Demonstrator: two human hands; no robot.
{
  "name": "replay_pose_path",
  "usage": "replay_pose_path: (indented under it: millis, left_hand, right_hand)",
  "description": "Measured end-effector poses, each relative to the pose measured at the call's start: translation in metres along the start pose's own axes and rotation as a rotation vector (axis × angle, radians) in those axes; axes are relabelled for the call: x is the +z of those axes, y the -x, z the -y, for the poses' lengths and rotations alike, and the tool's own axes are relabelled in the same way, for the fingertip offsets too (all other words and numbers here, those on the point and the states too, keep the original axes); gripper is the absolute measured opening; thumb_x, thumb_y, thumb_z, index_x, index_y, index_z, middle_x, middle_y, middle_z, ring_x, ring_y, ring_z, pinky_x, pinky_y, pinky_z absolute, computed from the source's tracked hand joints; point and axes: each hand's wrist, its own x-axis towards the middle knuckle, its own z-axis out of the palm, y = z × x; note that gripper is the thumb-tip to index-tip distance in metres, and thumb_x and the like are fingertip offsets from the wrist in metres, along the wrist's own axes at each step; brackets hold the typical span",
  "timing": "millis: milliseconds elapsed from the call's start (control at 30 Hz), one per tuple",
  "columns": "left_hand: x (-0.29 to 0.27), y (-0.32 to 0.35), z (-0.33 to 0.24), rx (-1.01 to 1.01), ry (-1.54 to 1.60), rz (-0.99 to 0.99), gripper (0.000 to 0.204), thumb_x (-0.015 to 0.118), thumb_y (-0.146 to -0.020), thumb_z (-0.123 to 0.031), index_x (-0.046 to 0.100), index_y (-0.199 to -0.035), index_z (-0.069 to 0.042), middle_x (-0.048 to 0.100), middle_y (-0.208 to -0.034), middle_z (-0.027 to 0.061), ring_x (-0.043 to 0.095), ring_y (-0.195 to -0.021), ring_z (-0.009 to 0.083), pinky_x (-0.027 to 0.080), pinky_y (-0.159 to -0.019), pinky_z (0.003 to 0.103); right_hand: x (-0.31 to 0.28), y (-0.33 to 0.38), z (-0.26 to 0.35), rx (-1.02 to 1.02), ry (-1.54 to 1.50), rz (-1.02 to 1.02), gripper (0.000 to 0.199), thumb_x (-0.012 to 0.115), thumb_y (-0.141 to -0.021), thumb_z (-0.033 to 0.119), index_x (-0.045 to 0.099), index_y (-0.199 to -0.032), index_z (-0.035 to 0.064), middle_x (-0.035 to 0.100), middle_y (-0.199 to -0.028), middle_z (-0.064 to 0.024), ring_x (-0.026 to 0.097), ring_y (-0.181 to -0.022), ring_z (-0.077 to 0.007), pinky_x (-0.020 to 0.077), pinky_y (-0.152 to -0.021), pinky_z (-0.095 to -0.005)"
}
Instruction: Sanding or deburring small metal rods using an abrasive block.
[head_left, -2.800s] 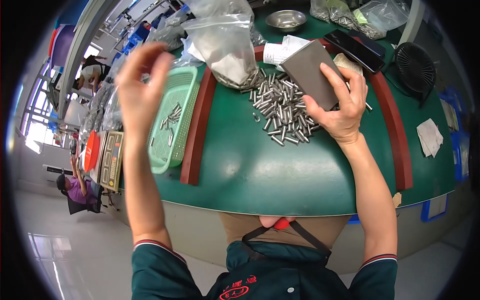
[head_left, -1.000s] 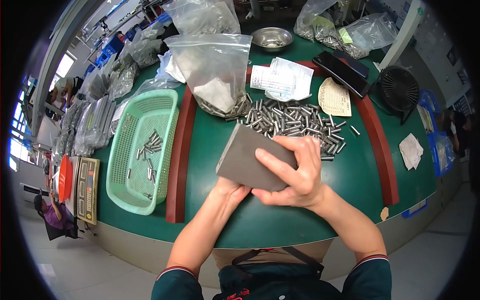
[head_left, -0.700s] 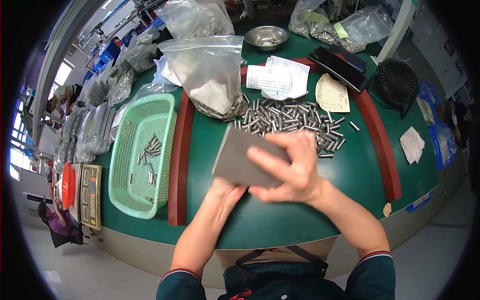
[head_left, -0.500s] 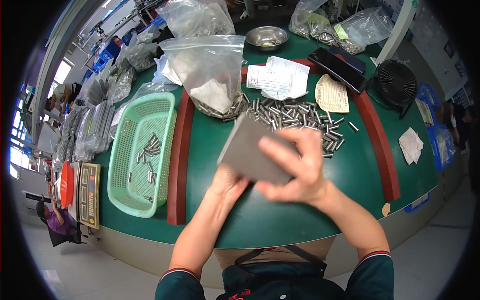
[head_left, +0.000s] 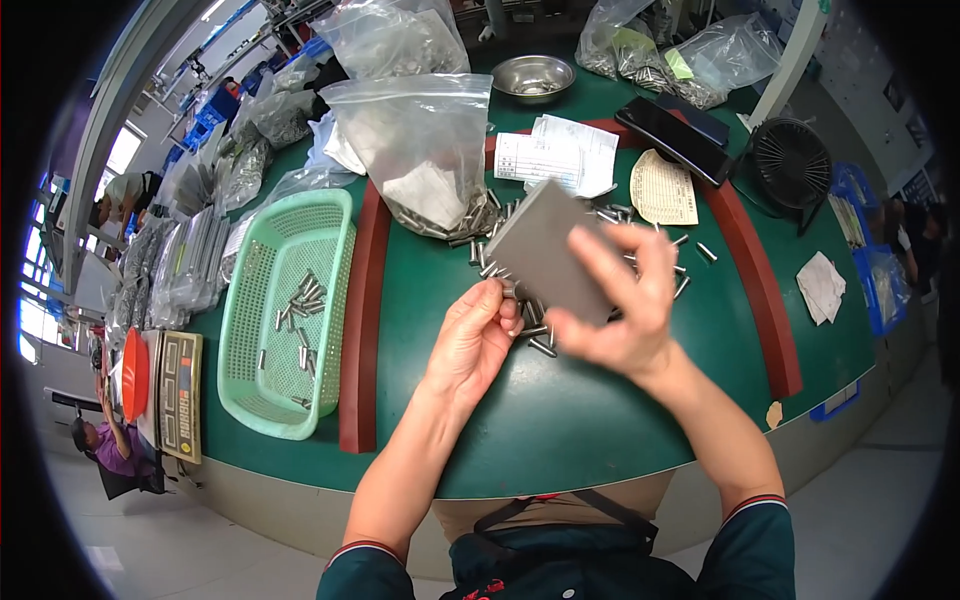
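1. Green tabletop (head_left: 560, 440), one: I am viewing its near edge curving across the lower middle of the frame.
2. Left hand (head_left: 470, 345), centre: its thumb and fingers are pinching a metal pin (head_left: 510, 291).
3. Right hand (head_left: 635, 305), right of centre, blurred: its fingers are spreading over the face of a grey block (head_left: 548, 245) and its thumb is resting by the near edge, gripping it.
4. That block, centre: it is tilting and hiding part of the loose pins (head_left: 541, 346); I am not managing to tell whether it is touching them.
5. Red rails, two: one (head_left: 362, 340) is standing left of the hands, another (head_left: 755, 280) right.
6. Green basket (head_left: 280, 385), left: it is holding scattered pins (head_left: 309, 290).
7. Tan tag (head_left: 663, 190) and white papers (head_left: 560, 155), upper middle: both are lying beyond the block.
8. Clear bag (head_left: 425, 150), upper middle-left: it is standing with pins at its bottom.
9. Black phone (head_left: 675, 140) and black fan (head_left: 790, 165), upper right: I am finding them near each other.
10. Steel bowl (head_left: 533, 78), top middle: it is sitting farthest back.
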Motion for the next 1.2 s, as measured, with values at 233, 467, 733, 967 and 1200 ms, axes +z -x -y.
replay_pose_path:
  millis: [233, 467, 733, 967, 1200]
  left_hand:
    - [0.0, 0.0, -0.001, 0.055, -0.143, -0.15, 0.015, 0.066, -0.087, -0.013, 0.062, -0.098, -0.005, 0.062, -0.083, 0.0012, 0.047, -0.068, 0.0098, 0.041, -0.064, 0.025]
    - [-0.001, -0.001, -0.004, 0.057, -0.213, -0.123, 0.019, 0.059, -0.094, -0.023, 0.057, -0.099, -0.005, 0.058, -0.079, 0.0022, 0.046, -0.068, 0.0106, 0.039, -0.063, 0.024]
    - [0.009, 0.001, 0.002, -0.054, -0.177, -0.249, 0.019, 0.056, -0.095, -0.026, 0.056, -0.102, -0.009, 0.057, -0.094, 0.0029, 0.056, -0.081, 0.0143, 0.051, -0.075, 0.029]
    - [0.003, 0.003, 0.003, 0.019, -0.154, -0.412, 0.033, 0.061, -0.091, -0.031, 0.056, -0.113, -0.006, 0.062, -0.105, 0.0079, 0.06, -0.096, 0.0184, 0.05, -0.087, 0.032]
    - [-0.001, 0.001, 0.002, 0.011, -0.2, -0.108, 0.019, 0.062, -0.092, -0.021, 0.059, -0.1, -0.005, 0.055, -0.079, 0.0025, 0.048, -0.071, 0.0117, 0.041, -0.067, 0.026]
  right_hand:
    - [0.003, 0.012, -0.008, 0.106, 0.124, 0.077, 0.063, 0.077, -0.053, 0.03, 0.066, -0.11, 0.004, 0.057, -0.099, -0.0134, 0.053, -0.085, -0.0283, 0.0423, -0.077, -0.0387]
    - [0.002, 0.002, -0.013, 0.153, 0.065, 0.083, 0.058, 0.078, -0.056, 0.03, 0.067, -0.109, 0.0096, 0.057, -0.096, -0.0101, 0.055, -0.082, -0.0258, 0.0411, -0.074, -0.0386]
    - [0.003, 0.017, 0.005, -0.273, -0.211, 0.291, 0.058, 0.077, -0.058, 0.041, 0.068, -0.111, 0.0171, 0.059, -0.104, -0.0102, 0.056, -0.084, -0.0239, 0.0412, -0.076, -0.0371]
    - [-0.002, 0.002, 0.002, -0.142, -0.132, 0.087, 0.062, 0.078, -0.057, 0.041, 0.068, -0.111, 0.0147, 0.059, -0.102, -0.0114, 0.054, -0.08, -0.0236, 0.0401, -0.074, -0.038]
    - [-0.003, 0.001, -0.006, 0.099, 0.086, 0.042, 0.062, 0.077, -0.057, 0.025, 0.064, -0.114, 0.0054, 0.058, -0.104, -0.0139, 0.053, -0.089, -0.0283, 0.0415, -0.08, -0.0387]
